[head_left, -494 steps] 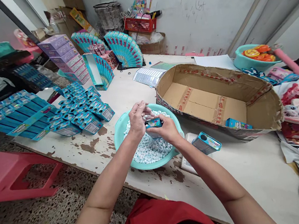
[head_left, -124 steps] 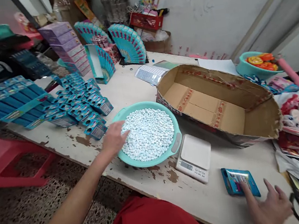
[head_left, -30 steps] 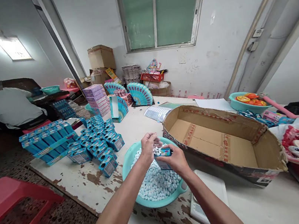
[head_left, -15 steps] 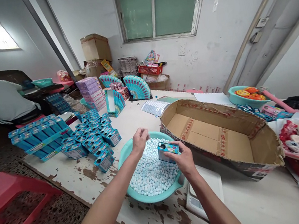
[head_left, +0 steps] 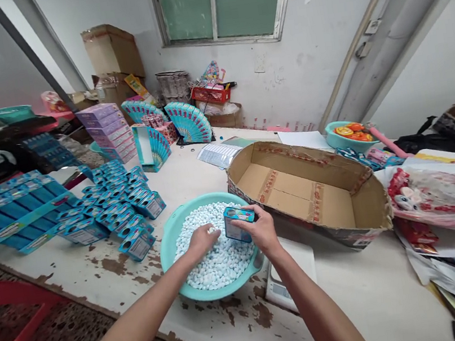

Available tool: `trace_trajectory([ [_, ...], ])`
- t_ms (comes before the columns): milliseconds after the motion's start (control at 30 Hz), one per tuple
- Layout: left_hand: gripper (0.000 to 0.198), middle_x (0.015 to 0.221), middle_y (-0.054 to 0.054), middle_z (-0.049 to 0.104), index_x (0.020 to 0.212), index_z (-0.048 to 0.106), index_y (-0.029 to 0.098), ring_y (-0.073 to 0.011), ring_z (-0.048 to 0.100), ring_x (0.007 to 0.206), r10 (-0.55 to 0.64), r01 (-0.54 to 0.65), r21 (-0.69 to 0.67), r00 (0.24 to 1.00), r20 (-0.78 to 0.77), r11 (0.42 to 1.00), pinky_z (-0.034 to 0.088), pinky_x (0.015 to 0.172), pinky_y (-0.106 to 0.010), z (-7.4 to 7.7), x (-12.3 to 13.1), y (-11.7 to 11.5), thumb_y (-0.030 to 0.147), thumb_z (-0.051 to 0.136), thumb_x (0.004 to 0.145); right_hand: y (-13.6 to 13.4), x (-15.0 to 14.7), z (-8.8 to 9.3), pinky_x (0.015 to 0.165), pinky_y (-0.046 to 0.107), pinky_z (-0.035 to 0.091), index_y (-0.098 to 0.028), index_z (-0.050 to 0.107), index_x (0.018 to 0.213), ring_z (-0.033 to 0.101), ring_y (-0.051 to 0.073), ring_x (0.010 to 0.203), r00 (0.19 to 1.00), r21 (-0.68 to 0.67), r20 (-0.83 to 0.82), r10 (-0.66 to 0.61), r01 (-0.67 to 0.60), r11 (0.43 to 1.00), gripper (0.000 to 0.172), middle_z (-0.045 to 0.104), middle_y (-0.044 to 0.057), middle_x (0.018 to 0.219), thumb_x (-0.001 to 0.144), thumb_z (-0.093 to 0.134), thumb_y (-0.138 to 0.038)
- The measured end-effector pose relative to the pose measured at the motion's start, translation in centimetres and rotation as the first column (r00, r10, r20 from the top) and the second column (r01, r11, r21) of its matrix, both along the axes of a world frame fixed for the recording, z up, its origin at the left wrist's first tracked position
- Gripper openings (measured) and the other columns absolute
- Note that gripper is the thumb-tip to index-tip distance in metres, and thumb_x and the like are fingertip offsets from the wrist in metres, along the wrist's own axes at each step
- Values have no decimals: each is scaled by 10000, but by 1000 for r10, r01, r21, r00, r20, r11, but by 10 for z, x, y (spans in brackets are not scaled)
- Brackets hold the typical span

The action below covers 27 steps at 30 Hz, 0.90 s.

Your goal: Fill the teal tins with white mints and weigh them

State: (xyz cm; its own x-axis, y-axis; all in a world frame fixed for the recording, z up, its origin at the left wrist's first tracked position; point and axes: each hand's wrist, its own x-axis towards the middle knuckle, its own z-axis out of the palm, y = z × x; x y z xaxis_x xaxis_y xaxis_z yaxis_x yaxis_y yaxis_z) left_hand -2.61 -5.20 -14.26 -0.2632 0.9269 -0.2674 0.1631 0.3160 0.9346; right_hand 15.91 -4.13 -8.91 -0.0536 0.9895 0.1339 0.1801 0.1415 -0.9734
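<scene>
My right hand (head_left: 263, 229) holds a small blue printed candy box (head_left: 235, 223) upright above the right side of a turquoise basin (head_left: 170, 259). A dark round hole shows in the box's top. The basin is full of small white and pale blue candies (head_left: 217, 274). My left hand (head_left: 204, 241) reaches down to the candies, left of the box, its fingers curled with a few white pieces at the tips. Left of the basin, several more blue boxes (head_left: 136, 244) with round holes stand in a close group.
A long cut-down cardboard box (head_left: 293, 183) lies behind and right of the basin. Beside the basin sits a white scale (head_left: 304, 258). Filled display trays (head_left: 17, 224) stand at the left edge, and a plastic bag (head_left: 440, 195) lies at the right. A red stool (head_left: 5, 317) stands below.
My left hand has moved down into the candies, its fingers now at the surface. My right hand still holds the box above the basin. The view has turned slightly right and downward.
</scene>
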Motion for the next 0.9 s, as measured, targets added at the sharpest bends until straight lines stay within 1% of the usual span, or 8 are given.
trace_trajectory([
  [67,284,508,18,481,645,531,184,-125,459,457,38,-50,56,978,204,997,287,425,-203,17,-4,-1,397,716,614,0,-1,-2,732,298,474,-172,667,943,611,190,772,999,-5,46,-1,1,1000,510,681,23,846,540,794,-456],
  [167,318,532,42,470,700,511,170,-65,380,396,38,-148,184,866,499,972,217,368,-171,53,2,0,411,708,633,-3,-8,-2,729,304,471,-185,675,927,617,195,766,992,5,124,28,-29,1000,478,686,19,849,542,789,-446],
  [233,296,565,30,512,721,513,164,-68,445,424,23,-233,245,768,640,941,284,384,-165,74,9,3,365,707,622,-6,-16,-1,736,306,466,-194,676,925,618,200,784,980,40,189,58,-66,997,456,686,21,874,555,780,-440],
  [300,278,612,8,566,750,532,158,-96,536,490,21,-309,265,687,727,914,391,446,-187,86,16,7,335,697,613,-8,-23,0,742,310,461,-201,677,923,616,206,806,965,71,251,78,-99,993,437,685,23,895,570,768,-443],
  [367,292,639,0,593,764,542,155,-120,588,540,57,-373,250,646,761,893,458,508,-218,90,21,11,335,706,603,-10,-28,2,745,315,461,-202,676,923,615,211,820,957,71,278,84,-108,992,420,683,26,903,590,748,-448],
  [433,317,628,13,584,740,531,155,-127,601,549,101,-417,234,641,761,878,478,525,-229,89,23,13,355,731,595,-10,-29,4,744,317,460,-201,676,925,613,213,822,956,68,281,81,-103,992,407,682,30,901,608,727,-451],
  [767,388,544,54,492,650,464,162,-70,473,418,79,-350,316,771,632,882,361,385,-181,87,26,17,411,758,605,-6,-32,9,655,290,434,-203,694,894,584,187,701,948,20,301,104,-115,993,456,670,7,772,539,774,-478],
  [900,399,512,58,473,643,453,167,-60,434,396,89,-337,327,804,588,883,309,362,-171,84,27,19,439,744,627,-6,-32,10,671,293,437,-196,692,918,588,191,728,952,29,291,94,-107,994,474,677,21,822,546,765,-481],
])
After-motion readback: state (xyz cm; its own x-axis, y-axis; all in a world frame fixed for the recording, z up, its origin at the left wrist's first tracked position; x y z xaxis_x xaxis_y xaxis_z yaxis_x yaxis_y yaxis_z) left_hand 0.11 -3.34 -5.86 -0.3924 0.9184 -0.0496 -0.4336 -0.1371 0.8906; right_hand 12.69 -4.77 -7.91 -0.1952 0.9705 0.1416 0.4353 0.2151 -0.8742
